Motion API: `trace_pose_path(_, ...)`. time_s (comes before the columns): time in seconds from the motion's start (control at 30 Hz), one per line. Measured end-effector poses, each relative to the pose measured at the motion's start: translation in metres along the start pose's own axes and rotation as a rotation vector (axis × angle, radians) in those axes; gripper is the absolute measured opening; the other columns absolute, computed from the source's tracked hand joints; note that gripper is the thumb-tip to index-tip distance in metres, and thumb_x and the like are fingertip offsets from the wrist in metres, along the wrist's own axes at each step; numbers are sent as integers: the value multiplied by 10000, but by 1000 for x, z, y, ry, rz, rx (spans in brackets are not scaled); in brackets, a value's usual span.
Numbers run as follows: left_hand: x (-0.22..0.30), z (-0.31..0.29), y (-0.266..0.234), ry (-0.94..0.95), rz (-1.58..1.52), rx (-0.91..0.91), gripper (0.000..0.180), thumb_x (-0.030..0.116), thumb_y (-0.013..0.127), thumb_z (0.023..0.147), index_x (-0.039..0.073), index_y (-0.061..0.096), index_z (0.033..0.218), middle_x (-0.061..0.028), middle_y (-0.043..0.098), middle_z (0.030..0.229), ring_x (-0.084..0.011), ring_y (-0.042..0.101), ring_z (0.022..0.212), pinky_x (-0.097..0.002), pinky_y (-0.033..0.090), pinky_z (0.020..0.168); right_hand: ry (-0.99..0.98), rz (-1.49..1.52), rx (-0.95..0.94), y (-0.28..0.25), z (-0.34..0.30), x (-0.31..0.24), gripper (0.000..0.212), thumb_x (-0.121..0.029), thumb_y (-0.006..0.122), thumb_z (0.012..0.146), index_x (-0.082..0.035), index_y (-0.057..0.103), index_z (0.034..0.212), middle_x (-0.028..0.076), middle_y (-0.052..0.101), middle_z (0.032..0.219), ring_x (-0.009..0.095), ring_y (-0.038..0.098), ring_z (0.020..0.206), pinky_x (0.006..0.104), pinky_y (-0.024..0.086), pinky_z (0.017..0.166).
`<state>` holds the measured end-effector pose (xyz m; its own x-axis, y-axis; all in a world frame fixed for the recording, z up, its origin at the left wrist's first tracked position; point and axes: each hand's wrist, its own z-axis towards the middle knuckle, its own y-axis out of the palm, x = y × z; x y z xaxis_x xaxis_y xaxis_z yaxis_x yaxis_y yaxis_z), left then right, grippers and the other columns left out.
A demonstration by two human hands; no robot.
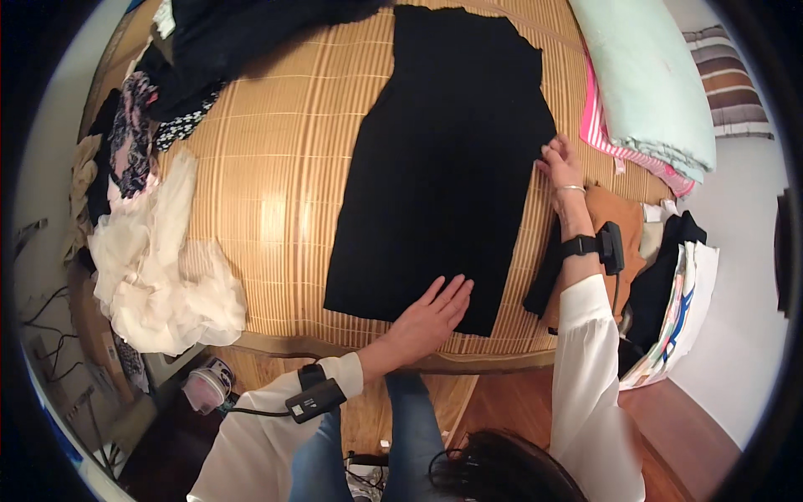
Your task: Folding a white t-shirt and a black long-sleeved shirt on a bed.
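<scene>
A black garment (439,159), shaped like a sleeveless dress, lies spread flat and lengthwise on the bamboo mat (276,209). My left hand (433,316) rests on its near hem, palm down with the fingers stretched out. At the garment's right edge, about a third of the way down, is my right hand (562,167). Its fingers are bent and pinch the cloth at that edge.
Cream tulle (159,268) and several dark clothes are heaped at the left. More black cloth (251,42) lies at the far left. A folded pale green quilt (652,84) sits at the far right, above an orange-brown garment (615,213) and a white bag (686,309).
</scene>
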<state>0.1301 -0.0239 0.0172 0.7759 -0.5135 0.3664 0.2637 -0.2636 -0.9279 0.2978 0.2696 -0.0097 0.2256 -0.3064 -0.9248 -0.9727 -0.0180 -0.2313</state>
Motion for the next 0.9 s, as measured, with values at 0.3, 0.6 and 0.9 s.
trace_pose_path(0.3,-34,-60,-31,-164,-171,-13,515,199,584,793,-36,496,1243,-178,393,1387,-321,266,1355,-460,190,1120,-582,-912,-281,19,-174,13,636,-118,682,740,-12,422,1311,230,379,1364,385,399,1243,418,352,1037)
trace_pose_path(0.6,-53,-115,-24,-259,-237,82,561,114,626,754,-44,450,1262,-209,337,1397,-363,305,1322,-447,278,1082,-424,-1349,-493,35,-292,32,916,-293,815,601,-98,368,1376,157,241,1478,324,270,1345,487,274,1064)
trace_pose_path(0.9,-64,-113,-11,-1025,-697,444,513,89,686,777,-39,427,1200,-162,541,902,-274,552,809,-374,459,707,-541,-1155,-464,35,-289,53,859,-249,794,622,-90,384,1360,113,278,1470,287,304,1334,467,262,1080)
